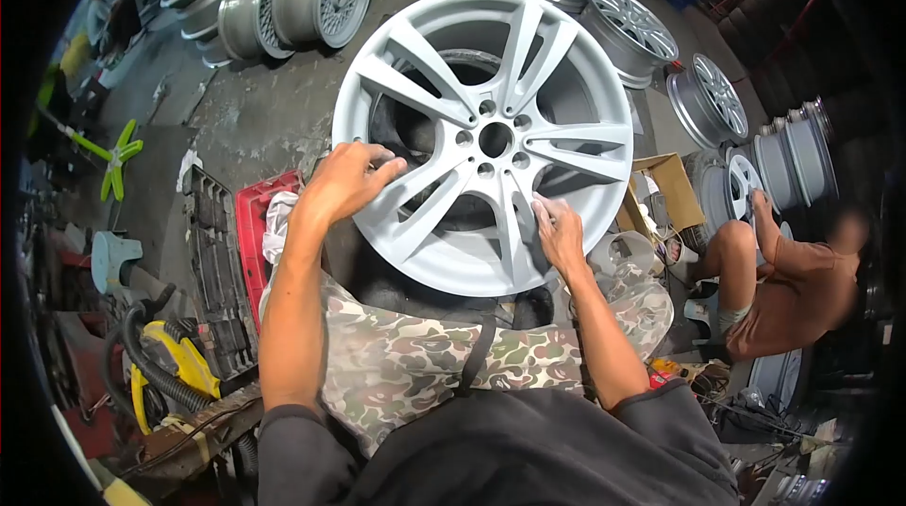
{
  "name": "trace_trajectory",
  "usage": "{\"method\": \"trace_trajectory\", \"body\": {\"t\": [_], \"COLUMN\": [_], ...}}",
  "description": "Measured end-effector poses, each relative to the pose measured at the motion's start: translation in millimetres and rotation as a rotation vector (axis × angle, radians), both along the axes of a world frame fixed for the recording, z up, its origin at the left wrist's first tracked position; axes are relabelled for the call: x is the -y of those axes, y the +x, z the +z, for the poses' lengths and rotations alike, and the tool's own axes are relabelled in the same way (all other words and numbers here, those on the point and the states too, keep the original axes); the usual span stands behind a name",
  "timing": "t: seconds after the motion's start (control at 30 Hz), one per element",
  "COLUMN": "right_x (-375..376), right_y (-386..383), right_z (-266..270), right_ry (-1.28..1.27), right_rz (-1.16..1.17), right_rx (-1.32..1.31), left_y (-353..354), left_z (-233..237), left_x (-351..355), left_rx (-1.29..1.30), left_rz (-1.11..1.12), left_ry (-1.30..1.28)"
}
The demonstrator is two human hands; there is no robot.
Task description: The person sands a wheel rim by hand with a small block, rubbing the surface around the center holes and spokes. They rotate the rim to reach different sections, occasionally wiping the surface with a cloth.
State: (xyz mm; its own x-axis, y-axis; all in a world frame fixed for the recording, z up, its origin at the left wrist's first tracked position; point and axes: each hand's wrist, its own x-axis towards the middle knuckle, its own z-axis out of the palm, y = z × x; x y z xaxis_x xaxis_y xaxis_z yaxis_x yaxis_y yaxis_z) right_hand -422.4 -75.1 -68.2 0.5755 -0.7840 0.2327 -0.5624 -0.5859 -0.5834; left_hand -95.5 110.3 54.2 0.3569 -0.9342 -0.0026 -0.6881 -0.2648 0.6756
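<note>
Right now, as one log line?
grey wheel: face-up | left hand: at lower-left spoke | right hand: at bottom spoke

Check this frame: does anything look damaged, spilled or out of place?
Nothing stands out. The pale grey wheel rim under the left hand and right hand shows no visible crack or bend. Around it is just clutter, like the white cloth by the red plastic piece.

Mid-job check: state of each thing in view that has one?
Large wheel: face up, no tire on its rim
Left hand: fingers spread, at a spoke
Right hand: fingers bent at another spoke, grip unclear
Cardboard box: open, things inside
Person on the right: knees bent
</note>
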Motion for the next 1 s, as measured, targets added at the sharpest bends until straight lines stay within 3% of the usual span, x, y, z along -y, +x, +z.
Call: {"method": "trace_trajectory", "body": {"t": [0.07,0.13,0.2,0.27,0.33,0.47,0.6,0.67,0.77,1.0], "right_x": [6,11,14,17,14,12,9,7,8,-9], "right_y": [12,11,4,-8,-15,-11,-7,-2,-2,7], "right_z": [6,12,11,-16,-29,-50,-54,-50,-52,-31], "right_ry": [-0.003,0.044,0.121,0.367,0.412,0.483,0.444,0.427,0.425,0.479], "right_rz": [-0.018,0.024,0.013,-0.008,0.028,-0.112,-0.227,-0.256,-0.293,-0.280], "right_rx": [-0.050,-0.050,-0.120,0.097,0.180,0.317,0.271,0.289,0.258,0.346], "left_y": [7,19,30,41,43,42,1,-24,-19,6], "left_z": [11,-2,-10,-26,-39,-95,-137,-124,-137,-113], "left_x": [2,6,9,6,-1,-22,-39,-41,-35,-17], "left_rx": [0.003,0.092,0.332,0.383,0.378,0.208,0.018,0.001,-0.013,0.110], "left_rz": [0.167,0.208,0.477,0.532,0.604,0.436,0.536,0.619,0.631,0.670], "left_ry": [0.012,-0.132,-0.231,-0.279,-0.116,0.068,0.060,0.037,0.026,0.017]}}
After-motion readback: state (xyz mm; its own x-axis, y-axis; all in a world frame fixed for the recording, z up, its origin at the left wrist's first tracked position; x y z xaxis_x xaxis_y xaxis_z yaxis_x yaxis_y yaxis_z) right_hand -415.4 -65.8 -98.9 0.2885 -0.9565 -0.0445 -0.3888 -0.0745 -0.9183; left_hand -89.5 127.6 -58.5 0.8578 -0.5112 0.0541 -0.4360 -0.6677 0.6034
